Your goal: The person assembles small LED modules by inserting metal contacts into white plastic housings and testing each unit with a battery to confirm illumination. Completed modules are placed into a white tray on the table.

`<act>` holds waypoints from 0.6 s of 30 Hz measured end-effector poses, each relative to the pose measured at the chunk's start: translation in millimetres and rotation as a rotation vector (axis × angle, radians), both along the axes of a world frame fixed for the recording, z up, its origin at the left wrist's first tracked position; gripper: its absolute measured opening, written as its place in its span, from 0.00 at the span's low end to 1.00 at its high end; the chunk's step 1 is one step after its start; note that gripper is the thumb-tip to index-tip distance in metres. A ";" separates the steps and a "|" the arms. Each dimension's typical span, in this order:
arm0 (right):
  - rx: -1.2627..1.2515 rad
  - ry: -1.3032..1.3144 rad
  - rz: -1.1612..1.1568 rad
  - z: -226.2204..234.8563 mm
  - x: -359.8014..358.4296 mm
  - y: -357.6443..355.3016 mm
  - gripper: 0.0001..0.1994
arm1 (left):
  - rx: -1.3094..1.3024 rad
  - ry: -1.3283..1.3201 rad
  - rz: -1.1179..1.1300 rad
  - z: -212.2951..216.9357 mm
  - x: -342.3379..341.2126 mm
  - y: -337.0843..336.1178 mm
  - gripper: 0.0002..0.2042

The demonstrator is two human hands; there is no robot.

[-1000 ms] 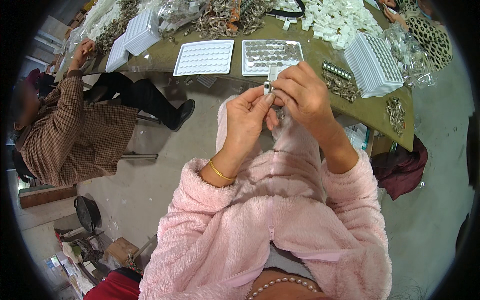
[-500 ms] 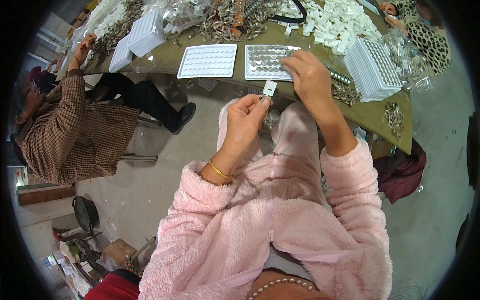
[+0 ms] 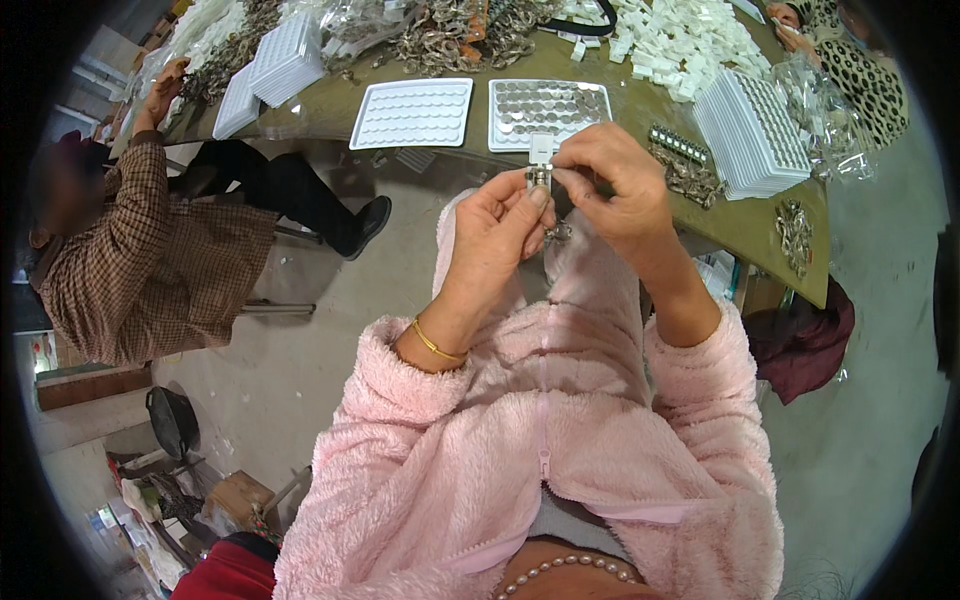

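Left hand (image 3: 495,225) and right hand (image 3: 610,185) pinch a small silvery metal clasp (image 3: 539,178) with white tab between fingertips, near the filled tray (image 3: 548,103).

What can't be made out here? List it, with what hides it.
Head view:
- Small metal piece: too small to tell its kind; left hand and right hand fingers cover most of it.
- White tab: its join is hidden.
- Filled tray: contents too small.
- Table: far edge cut off.
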State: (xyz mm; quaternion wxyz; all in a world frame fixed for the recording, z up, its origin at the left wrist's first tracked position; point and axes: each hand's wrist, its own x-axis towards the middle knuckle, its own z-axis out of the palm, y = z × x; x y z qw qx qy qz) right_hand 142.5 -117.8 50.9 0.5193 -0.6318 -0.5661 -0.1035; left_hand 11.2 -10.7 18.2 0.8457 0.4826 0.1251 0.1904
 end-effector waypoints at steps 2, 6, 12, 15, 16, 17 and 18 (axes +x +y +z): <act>0.008 -0.083 -0.041 -0.1 -3.3 0.6 0.09 | 0.023 -0.010 -0.022 2.2 0.4 -2.4 0.09; -0.022 -0.129 -0.010 3.5 -2.7 -2.4 0.08 | 0.089 0.003 0.001 4.7 -1.7 -5.4 0.09; -0.184 -0.089 0.073 9.5 -3.3 -16.6 0.08 | 0.318 -0.003 0.130 -3.8 0.3 -11.7 0.09; -0.101 -0.002 0.058 7.4 -8.0 -20.6 0.07 | 0.465 0.014 0.154 -3.9 -1.1 -2.9 0.09; -0.041 0.112 0.022 6.3 -10.0 -21.4 0.07 | 0.490 0.017 0.146 -2.5 -2.8 -1.3 0.09; 0.022 0.226 -0.012 5.2 -11.7 -22.5 0.06 | 0.509 0.049 0.131 -0.5 -4.7 -0.7 0.09; 0.004 0.359 -0.015 4.3 -13.3 -23.8 0.06 | 0.444 0.053 0.074 2.1 -7.4 -1.5 0.09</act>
